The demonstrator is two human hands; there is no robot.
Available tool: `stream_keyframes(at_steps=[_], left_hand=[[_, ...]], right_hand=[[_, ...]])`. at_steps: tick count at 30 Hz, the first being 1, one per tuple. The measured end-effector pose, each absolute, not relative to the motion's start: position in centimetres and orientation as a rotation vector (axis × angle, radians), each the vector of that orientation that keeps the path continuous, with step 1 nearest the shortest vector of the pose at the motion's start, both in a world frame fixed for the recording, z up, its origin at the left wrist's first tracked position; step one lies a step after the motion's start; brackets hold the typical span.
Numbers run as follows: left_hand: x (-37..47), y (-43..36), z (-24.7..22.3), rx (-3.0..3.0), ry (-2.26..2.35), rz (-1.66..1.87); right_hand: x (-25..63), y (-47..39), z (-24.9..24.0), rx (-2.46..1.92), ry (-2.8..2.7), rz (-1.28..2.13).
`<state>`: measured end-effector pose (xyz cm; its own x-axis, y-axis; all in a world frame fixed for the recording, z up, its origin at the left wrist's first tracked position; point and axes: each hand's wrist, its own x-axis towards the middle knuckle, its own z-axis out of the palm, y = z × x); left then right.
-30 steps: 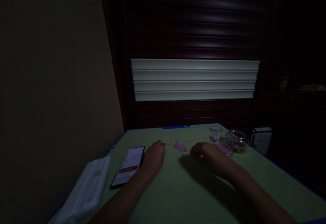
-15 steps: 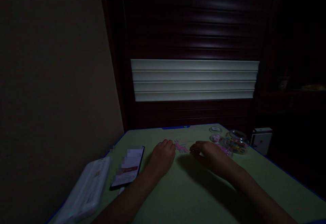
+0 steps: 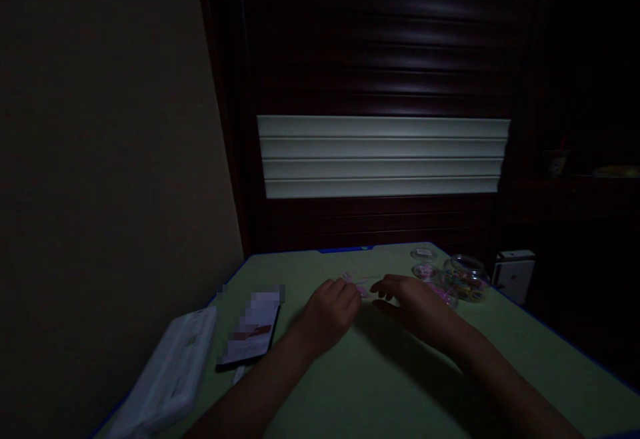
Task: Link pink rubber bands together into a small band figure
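Observation:
In the dim middle of the green table, a small heap of thin pink strands lies between my two hands; their exact kind is too dark to tell. My left hand is at the heap's left side with its fingers curled together, covering part of it. Whatever those fingers pinch is hidden. My right hand hovers just to the right of the heap, thumb and fingers apart, with nothing visible between them. Beside it, partly behind the knuckles, is a clear container with pink bits.
A clear round jar of colourful bands stands at the right edge, near a small clear tub and a clear lid. On the left lie a phone and a white case. A slatted shutter rises behind the table.
My left hand has moved right, over part of the pink heap. The right hand stays nearly in place, its thumb and fingers slightly wider apart.

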<state>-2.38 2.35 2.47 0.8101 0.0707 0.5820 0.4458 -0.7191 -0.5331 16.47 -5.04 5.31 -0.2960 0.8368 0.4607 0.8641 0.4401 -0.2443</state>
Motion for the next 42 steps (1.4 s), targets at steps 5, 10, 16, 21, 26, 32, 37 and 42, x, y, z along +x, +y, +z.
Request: stream_keyframes(at_steps=[5, 10, 16, 21, 26, 32, 37, 42], left_hand=[[-2.3, 2.1, 2.5, -2.282, -0.297, -0.753], [-2.3, 1.7, 2.6, -2.287, -0.261, -0.727], [-2.4, 1.6, 2.7, -2.307, -0.301, -0.653], [-2.4, 1.7, 2.6, -2.302, -0.318, -0.637], [-2.4, 1.7, 2.6, -2.32, -0.322, -0.62], [-2.5, 1.7, 2.6, -2.312, -0.309, -0.616], [-2.5, 1.9, 2.5, -2.311, -0.317, -0.617], [-2.6, 1.9, 2.4, -2.31, -0.316, -0.615]], right_hand=[[16.5, -5.1, 5.3, -1.403, -2.172, -0.063], [16.4, -5.2, 5.7, -1.405, -2.191, -0.033], [16.1, -5.5, 6.3, -1.422, -2.201, -0.035], [15.8, -5.8, 6.7, -1.465, -2.231, -0.068], [15.7, -5.8, 6.8, -1.471, -2.242, -0.077], [16.0, -5.8, 6.8, -1.58, -2.24, -0.149], [16.7, -6.0, 7.1, -1.684, -2.203, -0.172], [18.2, -5.8, 7.5, -1.816, -2.106, -0.189]])
